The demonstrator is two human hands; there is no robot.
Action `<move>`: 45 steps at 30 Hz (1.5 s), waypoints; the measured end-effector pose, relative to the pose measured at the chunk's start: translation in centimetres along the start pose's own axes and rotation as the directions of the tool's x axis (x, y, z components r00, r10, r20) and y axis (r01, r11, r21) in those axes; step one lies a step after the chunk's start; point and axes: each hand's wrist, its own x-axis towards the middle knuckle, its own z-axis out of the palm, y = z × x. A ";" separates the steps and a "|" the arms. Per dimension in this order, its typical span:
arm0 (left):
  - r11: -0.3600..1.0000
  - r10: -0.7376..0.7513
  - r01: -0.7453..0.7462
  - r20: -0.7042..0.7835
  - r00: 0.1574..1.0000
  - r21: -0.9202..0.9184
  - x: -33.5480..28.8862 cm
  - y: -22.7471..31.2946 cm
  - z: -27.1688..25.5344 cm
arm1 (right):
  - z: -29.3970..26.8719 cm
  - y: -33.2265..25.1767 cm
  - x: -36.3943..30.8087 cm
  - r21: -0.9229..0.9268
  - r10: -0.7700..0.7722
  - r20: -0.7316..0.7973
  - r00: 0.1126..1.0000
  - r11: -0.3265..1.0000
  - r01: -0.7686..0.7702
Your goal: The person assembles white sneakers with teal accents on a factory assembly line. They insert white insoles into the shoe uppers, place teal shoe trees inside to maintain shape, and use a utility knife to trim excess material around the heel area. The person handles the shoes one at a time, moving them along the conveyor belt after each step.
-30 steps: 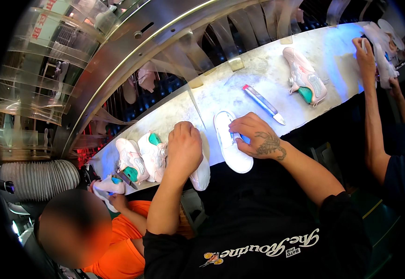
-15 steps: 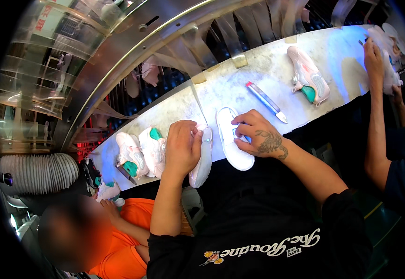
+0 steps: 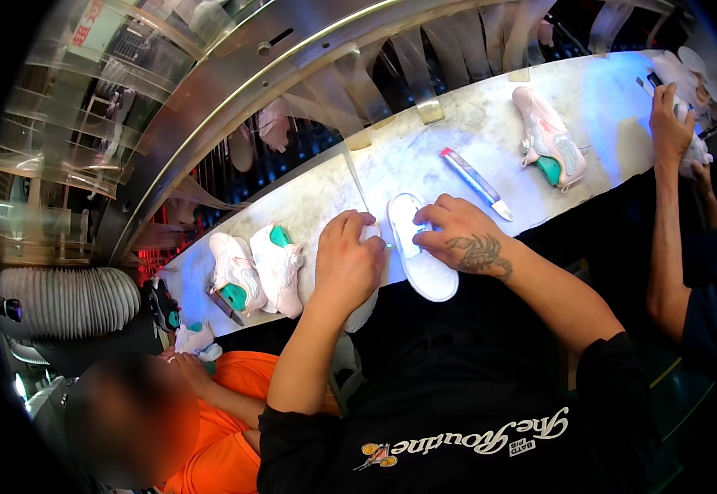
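Observation:
Two pale pieces of footwear lie side by side on the bench in front of me. My left hand (image 3: 349, 259) is closed over a pale grey-white shoe (image 3: 364, 315), which it mostly hides; only the near end and a strip by the fingers show. A white shoe sole (image 3: 434, 280) lies lengthwise just to the right of it. With bent fingers, my right hand (image 3: 461, 237) grips the sole's upper middle. Whether anything small sits between those fingertips is hidden. Beyond the right hand rests a long flat blade-like tool (image 3: 475, 184) with a red end and a whitish tip.
Two pink-white shoes with green linings, one a sneaker (image 3: 237, 270), stand at left beside a dark blade (image 3: 225, 306). Another pink shoe (image 3: 549, 136) lies at right on the bench (image 3: 474, 115). Clear strips (image 3: 428, 99) hang behind. Co-workers sit at left in orange (image 3: 231, 395) and work at right (image 3: 673, 123).
My left hand has shifted right, its fingers now over the pale shoe's upper part, covering more of it. My right hand stays on the sole. The whole view has shifted slightly.

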 end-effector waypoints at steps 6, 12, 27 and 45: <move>0.989 -0.039 0.038 -0.001 0.999 -0.139 0.1 -0.8 1.8 | 1.1 0.0 0.3 0.003 0.044 -0.092 0.995 0.999 -0.044; 0.967 -0.064 0.055 -0.029 0.998 -0.250 -0.3 -1.4 2.1 | 3.3 -1.1 1.5 0.090 0.189 -0.164 0.968 0.980 -0.176; 0.981 -0.068 0.053 -0.071 0.995 -0.189 -0.4 -1.2 1.7 | 4.8 -3.0 1.0 0.208 0.265 -0.181 0.947 0.951 -0.227; 0.998 0.033 -0.034 -0.012 0.999 -0.062 0.2 -0.3 0.8 | 4.5 -3.0 0.7 0.187 0.247 -0.138 0.959 0.958 -0.220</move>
